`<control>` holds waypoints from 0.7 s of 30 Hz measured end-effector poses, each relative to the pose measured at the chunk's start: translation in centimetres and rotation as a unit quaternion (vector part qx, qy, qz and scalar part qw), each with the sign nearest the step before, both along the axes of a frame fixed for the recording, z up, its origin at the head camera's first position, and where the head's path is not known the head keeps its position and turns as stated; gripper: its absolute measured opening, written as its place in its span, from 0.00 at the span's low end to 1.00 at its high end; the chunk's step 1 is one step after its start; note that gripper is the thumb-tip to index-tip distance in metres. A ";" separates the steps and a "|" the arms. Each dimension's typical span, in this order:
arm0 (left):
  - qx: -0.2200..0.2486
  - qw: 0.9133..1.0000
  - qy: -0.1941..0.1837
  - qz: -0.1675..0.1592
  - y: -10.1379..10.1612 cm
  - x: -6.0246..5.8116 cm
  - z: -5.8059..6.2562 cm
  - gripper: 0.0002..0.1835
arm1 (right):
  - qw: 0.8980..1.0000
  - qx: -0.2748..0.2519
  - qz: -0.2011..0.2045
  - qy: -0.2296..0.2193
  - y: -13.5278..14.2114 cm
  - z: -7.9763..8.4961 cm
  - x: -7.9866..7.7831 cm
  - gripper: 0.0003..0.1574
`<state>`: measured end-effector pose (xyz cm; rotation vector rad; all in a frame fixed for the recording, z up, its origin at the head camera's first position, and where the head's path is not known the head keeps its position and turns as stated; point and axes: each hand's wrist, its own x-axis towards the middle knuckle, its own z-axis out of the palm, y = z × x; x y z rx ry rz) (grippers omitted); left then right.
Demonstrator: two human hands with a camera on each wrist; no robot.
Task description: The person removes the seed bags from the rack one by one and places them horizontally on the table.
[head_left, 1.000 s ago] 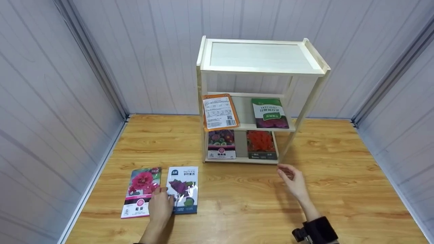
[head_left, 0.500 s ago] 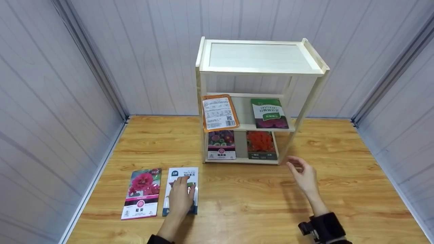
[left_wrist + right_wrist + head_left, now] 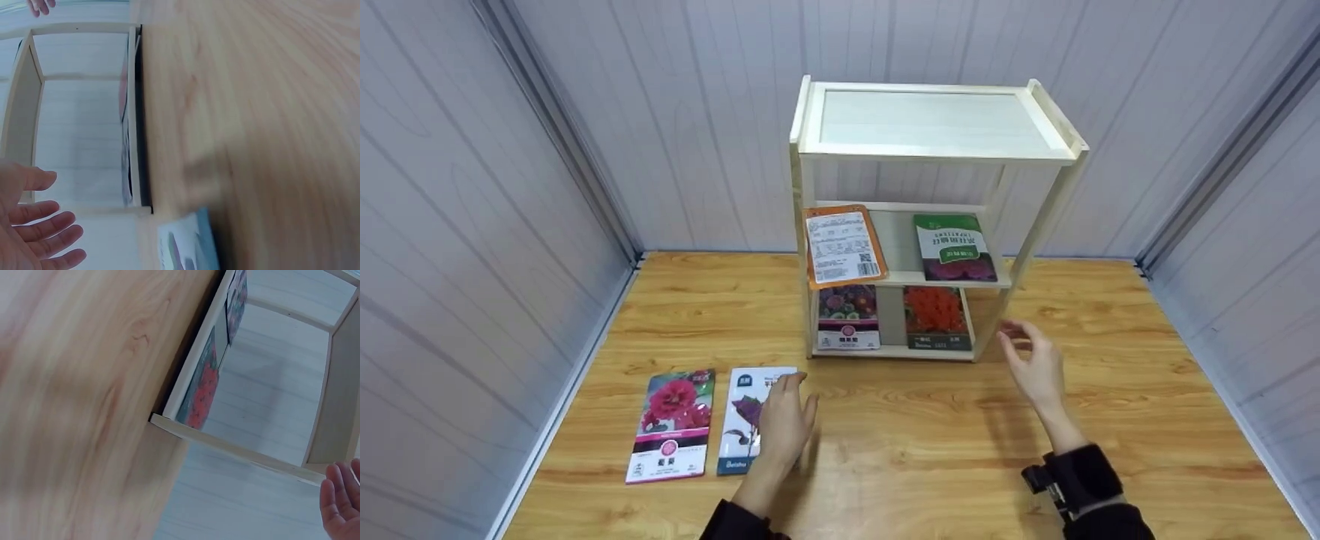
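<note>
My left hand (image 3: pixel 785 421) hovers over the right side of a white seed packet (image 3: pixel 739 435) with purple leaves, hiding part of it; its fingers look spread and hold nothing in the left wrist view. Left of that packet lies a seed packet with pink flowers (image 3: pixel 672 416). My right hand (image 3: pixel 1035 367) is beside the lower right leg of a pale wooden shelf (image 3: pixel 934 154), fingers loosely bent around nothing. On the shelf's middle tier are an orange-edged packet (image 3: pixel 846 247) turned label-side up and a green packet (image 3: pixel 956 247).
The bottom tier holds a purple-flower packet (image 3: pixel 847 319) and a red-flower packet (image 3: pixel 937 319). Ribbed pale wall panels (image 3: pixel 720 127) enclose the wooden tabletop (image 3: pixel 900 450) at the back and both sides.
From between the two loose packets, my left hand has moved right across the white one, which has shifted slightly. My right hand has drifted a little right and up along the shelf leg.
</note>
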<state>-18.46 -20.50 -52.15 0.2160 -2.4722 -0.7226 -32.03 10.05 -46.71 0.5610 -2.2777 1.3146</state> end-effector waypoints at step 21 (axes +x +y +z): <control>0.006 0.996 0.054 -0.066 5.8 -5.2 5.4 0.15 | 0.993 0.014 -0.032 0.116 -2.8 3.0 -2.6 0.17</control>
